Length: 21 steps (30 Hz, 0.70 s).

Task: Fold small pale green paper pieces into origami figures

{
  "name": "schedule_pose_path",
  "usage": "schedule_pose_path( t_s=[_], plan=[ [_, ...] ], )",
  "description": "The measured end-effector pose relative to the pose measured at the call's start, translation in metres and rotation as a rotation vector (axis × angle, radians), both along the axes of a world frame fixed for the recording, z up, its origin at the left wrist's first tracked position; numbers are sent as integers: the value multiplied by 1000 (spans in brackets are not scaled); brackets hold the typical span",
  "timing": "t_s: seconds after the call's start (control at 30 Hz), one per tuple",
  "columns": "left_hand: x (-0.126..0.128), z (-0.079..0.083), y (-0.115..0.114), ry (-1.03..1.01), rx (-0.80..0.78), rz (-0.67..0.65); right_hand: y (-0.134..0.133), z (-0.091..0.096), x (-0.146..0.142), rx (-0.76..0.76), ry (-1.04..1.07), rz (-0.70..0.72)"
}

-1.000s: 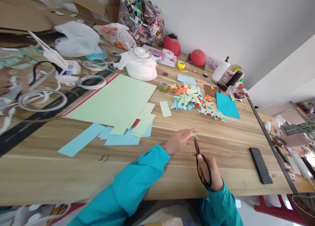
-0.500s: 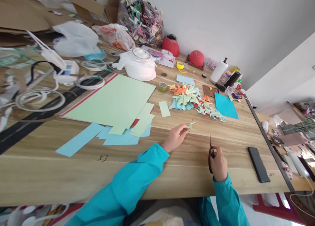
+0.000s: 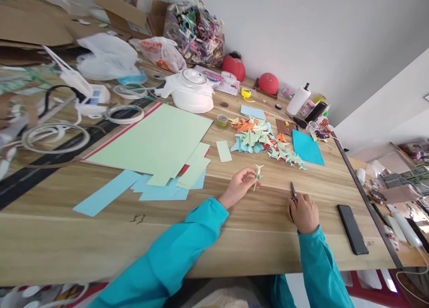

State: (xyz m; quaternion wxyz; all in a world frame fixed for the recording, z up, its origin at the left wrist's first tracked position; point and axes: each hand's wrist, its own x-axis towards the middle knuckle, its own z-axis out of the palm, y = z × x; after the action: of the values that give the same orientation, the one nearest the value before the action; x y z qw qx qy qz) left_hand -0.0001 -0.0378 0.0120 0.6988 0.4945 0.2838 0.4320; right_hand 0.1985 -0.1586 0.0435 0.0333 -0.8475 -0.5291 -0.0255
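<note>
Between the thumb and fingers of my left hand (image 3: 238,187) is a small pale green folded paper star (image 3: 259,175), its points standing upright above the table. My right hand (image 3: 304,213) is closed over the handles of dark scissors (image 3: 294,191), which lie low at the tabletop with the blades pointing away from me. Beyond both hands is a heap of folded paper stars (image 3: 250,137) in green, orange, blue and red. A row of smaller stars (image 3: 284,155) trails off to its right.
Green paper sheets (image 3: 157,138) and blue strips (image 3: 107,192) lie to the left. A small green card (image 3: 224,151) rests near the heap. A black phone (image 3: 352,229) is at the right, a turquoise square (image 3: 307,147) farther back. A white router (image 3: 92,100) and cables crowd the far left.
The paper star has been turned more upright in my left hand. My right hand has moved slightly right and down, lowering the scissors from upright toward the table.
</note>
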Motion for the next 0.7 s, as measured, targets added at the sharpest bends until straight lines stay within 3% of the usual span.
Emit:
schedule_pose_path(
  t_s=[0.07, 0.13, 0.33, 0.53, 0.7],
  plan=[
    [1, 1, 0, -18, -25, -21, 9, 0, -12, 198, 256, 208],
    [1, 1, 1, -24, -48, -53, 24, -3, -27, 299, 578, 331],
    [-3, 0, 9, 8, -47, -117, 79, -25, -61, 459, 1231, 330],
    [-8, 0, 19, 146, -12, -151, 98, -41, -68, 447, 1540, 264],
    [-6, -5, 25, 143, -21, -219, 97, -48, -64, 433, 1590, 244]
  ],
)
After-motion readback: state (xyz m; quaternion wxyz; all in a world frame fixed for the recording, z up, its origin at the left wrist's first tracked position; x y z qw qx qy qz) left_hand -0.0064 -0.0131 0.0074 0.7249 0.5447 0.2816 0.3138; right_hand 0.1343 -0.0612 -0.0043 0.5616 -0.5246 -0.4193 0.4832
